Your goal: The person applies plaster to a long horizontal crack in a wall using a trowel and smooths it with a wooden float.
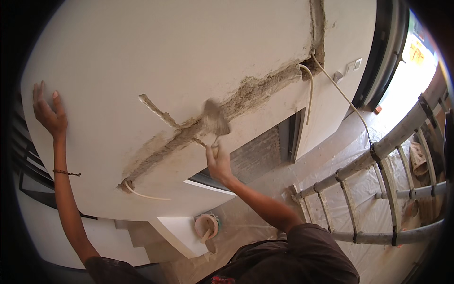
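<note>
My right hand [219,163] is closed round the handle of a trowel [215,118], whose blade is smeared by motion. The blade lies over a long rough groove [255,92] in the white wall [118,52]; whether it touches the surface I cannot tell. Grey-brown mortar fills parts of the groove and stains the wall beside it. At the far left my left hand [49,113] rests against the wall with its fingers spread, holding nothing. A short side slot [158,110] branches up from the groove.
White cables [309,94] stick out at the groove's right end, and another cable [149,196] at its lower left. Below stands a bucket [206,226] with mortar. A ladder-like metal frame [350,201] fills the right side above plastic sheeting [326,163]. A recessed opening [260,151] sits below the groove.
</note>
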A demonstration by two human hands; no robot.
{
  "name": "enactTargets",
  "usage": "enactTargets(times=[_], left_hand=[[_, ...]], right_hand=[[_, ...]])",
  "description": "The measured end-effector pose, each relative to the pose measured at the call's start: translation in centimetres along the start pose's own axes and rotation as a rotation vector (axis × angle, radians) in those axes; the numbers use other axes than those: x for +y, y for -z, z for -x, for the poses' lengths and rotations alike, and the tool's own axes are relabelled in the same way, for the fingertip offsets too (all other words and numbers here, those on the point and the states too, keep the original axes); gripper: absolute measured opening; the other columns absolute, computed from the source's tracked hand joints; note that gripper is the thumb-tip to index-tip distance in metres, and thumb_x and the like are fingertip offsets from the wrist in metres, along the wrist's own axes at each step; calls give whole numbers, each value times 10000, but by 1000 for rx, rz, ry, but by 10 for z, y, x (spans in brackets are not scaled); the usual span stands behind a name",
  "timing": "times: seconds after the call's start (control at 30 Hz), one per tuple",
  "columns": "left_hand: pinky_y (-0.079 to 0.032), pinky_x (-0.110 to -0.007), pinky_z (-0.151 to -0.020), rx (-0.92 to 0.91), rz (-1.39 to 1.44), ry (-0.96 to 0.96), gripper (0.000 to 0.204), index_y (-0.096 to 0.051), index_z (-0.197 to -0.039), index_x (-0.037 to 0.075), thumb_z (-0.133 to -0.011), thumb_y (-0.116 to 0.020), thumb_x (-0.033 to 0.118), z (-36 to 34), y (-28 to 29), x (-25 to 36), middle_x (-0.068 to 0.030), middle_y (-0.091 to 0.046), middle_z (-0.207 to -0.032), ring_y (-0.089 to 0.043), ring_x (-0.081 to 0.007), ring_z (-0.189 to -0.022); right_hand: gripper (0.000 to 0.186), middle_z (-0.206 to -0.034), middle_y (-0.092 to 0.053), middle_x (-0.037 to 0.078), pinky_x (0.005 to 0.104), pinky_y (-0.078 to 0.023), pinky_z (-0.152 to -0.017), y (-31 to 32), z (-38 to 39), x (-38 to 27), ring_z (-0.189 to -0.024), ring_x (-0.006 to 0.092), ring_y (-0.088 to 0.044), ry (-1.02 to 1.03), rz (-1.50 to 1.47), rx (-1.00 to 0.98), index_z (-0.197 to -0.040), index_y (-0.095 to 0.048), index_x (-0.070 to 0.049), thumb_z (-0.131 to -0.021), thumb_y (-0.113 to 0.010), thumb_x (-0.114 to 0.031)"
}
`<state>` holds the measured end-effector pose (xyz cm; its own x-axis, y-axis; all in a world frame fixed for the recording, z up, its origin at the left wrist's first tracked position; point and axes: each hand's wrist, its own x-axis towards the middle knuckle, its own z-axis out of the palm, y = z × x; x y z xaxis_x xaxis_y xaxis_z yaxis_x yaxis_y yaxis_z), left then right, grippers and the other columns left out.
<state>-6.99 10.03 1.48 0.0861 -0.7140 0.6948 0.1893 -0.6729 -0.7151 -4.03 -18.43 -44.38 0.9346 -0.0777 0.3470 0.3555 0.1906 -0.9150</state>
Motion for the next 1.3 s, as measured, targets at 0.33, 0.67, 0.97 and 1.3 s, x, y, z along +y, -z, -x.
enactTargets(times=[0.33, 0.67, 0.97, 1.3], left_hand=[[-346, -483, -1114, 37, -16, 45, 450, -516, -1389, 128, -1025, -517, 393, 0, 3, 10, -139, -509, -1456, -459, -316, -1358], [-335, -508, -1115, 41, -27, 77, 469, -495, -1416, 169, -1026, -500, 430, 1, 4, 7, -117, -478, -1480, -423, -284, -1396], [-303, -561, -1138, 61, -2, 106, 494, -492, -1426, 212, -1019, -482, 493, 17, 4, -3, -86, -468, -1483, -418, -264, -1400], [-314, -517, -1129, 84, -41, 110, 499, -505, -1426, 220, -1020, -475, 508, 20, 2, -3, -63, -482, -1466, -417, -249, -1398]], right_hand=[[282, -631, -541, 37, 324, -427, -522, -15, -19, -10, -560, 106, -516, -204, -148, 149, -1137, -541, 27, -1010, -580, -222], [237, -586, -484, 9, 322, -404, -480, -51, -8, 11, -486, 133, -472, -244, -222, 171, -878, -479, -54, -1022, -560, -224], [225, -573, -491, 70, 371, -427, -510, -53, 14, -28, -515, 170, -509, -249, -227, 155, -977, -518, 8, -1006, -574, -208], [314, -619, -549, 165, 358, -453, -488, -82, 75, 20, -527, 134, -570, -94, 16, -8, -1073, -529, 21, -970, -642, -253]])
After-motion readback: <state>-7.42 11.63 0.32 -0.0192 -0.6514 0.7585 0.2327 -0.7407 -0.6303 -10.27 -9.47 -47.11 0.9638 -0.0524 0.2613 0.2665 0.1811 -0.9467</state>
